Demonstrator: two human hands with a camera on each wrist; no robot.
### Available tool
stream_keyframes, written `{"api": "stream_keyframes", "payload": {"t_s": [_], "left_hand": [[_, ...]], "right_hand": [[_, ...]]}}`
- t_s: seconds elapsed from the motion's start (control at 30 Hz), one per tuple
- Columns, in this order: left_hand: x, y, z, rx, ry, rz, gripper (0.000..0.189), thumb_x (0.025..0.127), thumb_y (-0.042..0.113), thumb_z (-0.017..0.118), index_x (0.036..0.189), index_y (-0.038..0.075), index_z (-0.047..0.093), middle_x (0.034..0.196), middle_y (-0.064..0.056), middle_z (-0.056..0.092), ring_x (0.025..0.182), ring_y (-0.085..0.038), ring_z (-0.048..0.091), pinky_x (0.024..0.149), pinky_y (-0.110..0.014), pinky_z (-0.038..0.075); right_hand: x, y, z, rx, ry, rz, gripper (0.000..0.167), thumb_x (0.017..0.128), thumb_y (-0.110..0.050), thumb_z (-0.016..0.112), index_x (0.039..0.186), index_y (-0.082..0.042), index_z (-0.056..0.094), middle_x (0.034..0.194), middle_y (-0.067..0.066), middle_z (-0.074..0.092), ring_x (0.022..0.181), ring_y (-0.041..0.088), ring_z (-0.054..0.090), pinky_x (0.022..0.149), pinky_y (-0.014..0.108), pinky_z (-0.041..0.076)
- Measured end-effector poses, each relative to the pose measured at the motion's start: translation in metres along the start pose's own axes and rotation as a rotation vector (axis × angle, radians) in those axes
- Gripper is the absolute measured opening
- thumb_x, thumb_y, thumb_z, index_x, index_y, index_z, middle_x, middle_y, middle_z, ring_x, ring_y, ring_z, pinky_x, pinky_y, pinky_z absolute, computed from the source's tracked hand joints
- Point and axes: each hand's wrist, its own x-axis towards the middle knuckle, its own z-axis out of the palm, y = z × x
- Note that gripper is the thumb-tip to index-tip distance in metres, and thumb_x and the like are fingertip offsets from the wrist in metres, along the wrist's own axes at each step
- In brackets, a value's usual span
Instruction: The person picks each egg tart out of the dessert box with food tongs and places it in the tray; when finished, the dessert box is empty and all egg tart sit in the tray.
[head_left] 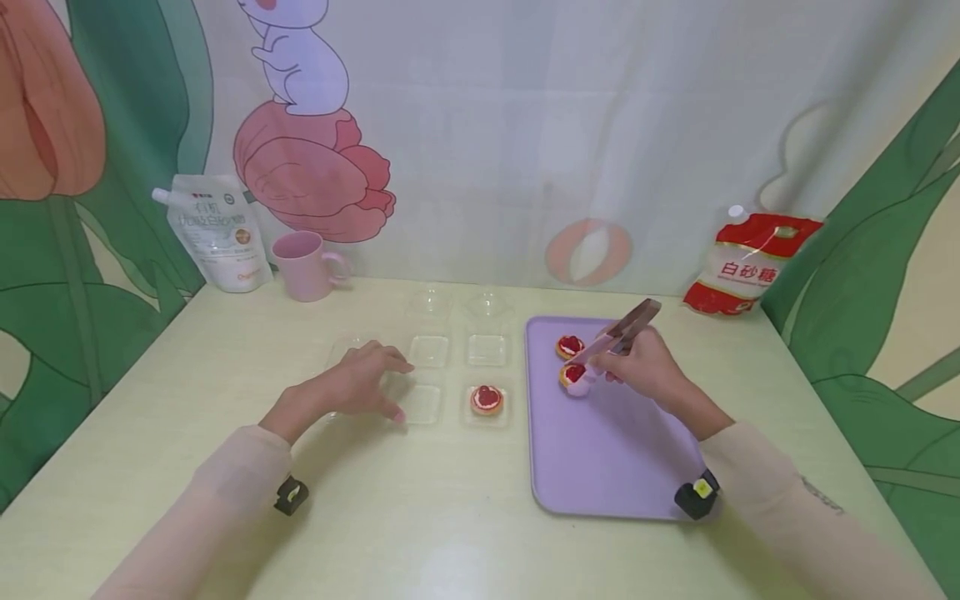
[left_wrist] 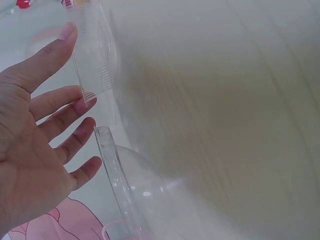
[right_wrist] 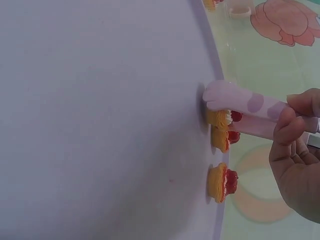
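My right hand (head_left: 641,362) grips pink paw-tipped tongs (right_wrist: 250,102) over the lilac tray (head_left: 600,475). The tong tips are at a small berry-topped tart (right_wrist: 217,120); whether they pinch it I cannot tell. Another tart (head_left: 570,346) sits behind it on the tray, and the right wrist view shows one more tart (right_wrist: 217,182). My left hand (head_left: 360,383), fingers spread, is beside a clear plastic container (head_left: 422,404), its fingertips close to the rim (left_wrist: 92,97). A berry-topped tart (head_left: 487,400) lies in the neighbouring compartment.
Another clear container with a domed lid (left_wrist: 145,185) is below the left fingers. At the back left stand a pink mug (head_left: 303,271) and a white pouch (head_left: 221,237). A red and white sugar bag (head_left: 742,265) leans at the back right, by the curtain (head_left: 480,167).
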Motion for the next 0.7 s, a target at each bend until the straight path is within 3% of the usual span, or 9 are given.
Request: {"api": "stream_keyframes", "payload": {"t_s": [0.7], "left_hand": [[-0.0003,-0.0034,0.0016,-0.016,-0.002,-0.01,0.071,0.073,0.033,0.088,0.132,0.002,0.063,0.134,-0.018,0.06,0.125,-0.038,0.049,0.103,-0.057,0.037]], "right_hand": [[-0.0017,-0.0081,-0.0062,0.004,0.027,0.023,0.035,0.088,-0.007,0.071,0.12,0.003,0.06,0.099,0.022,0.07,0.066,0.015,0.061,0.06,0.021,0.052]]}}
